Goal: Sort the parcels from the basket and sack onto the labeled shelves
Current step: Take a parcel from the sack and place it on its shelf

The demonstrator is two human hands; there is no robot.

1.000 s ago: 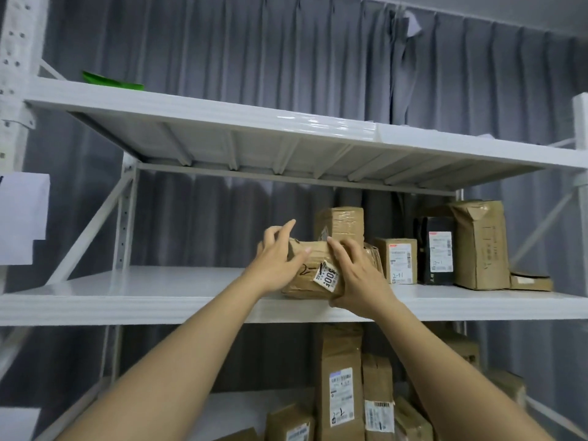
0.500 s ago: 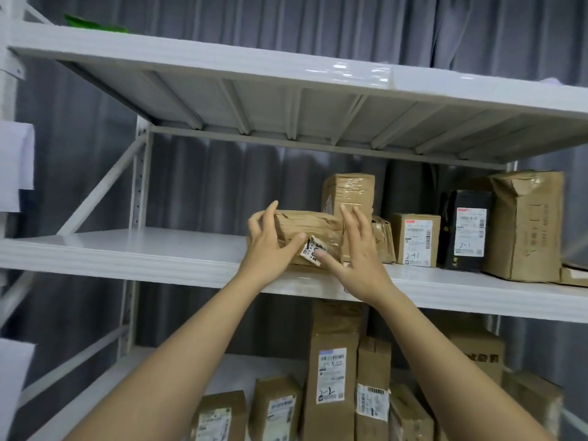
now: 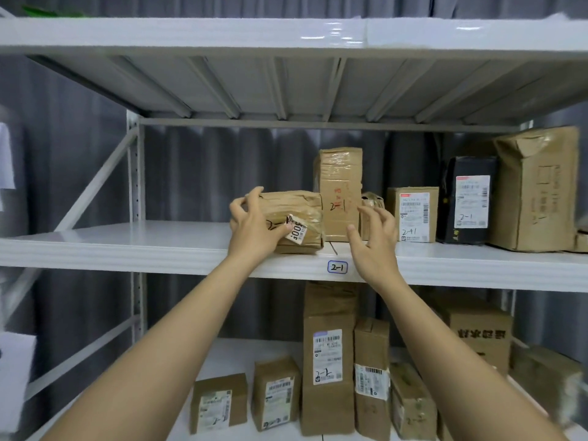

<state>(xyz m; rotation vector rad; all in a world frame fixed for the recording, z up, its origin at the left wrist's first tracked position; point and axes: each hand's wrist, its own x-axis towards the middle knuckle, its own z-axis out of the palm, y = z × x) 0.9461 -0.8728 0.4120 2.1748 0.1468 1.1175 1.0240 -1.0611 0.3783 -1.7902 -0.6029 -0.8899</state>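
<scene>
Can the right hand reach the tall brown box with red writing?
Probably yes: the right hand hovers open just in front of the tall brown cardboard box with red writing, with nothing between them.

We face a grey pleated curtain (image 3: 203,173) hanging behind white metal racking (image 3: 133,186); overhead light glints on its glossy top board (image 3: 331,35).

Head-worn camera – faces the shelf (image 3: 127,249) squarely, close up.

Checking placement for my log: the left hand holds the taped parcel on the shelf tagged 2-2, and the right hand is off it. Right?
Not quite. In the head view the shelf tag reads 2-1, not 2-2. The left hand holds the taped parcel; the right hand is off it.
</scene>
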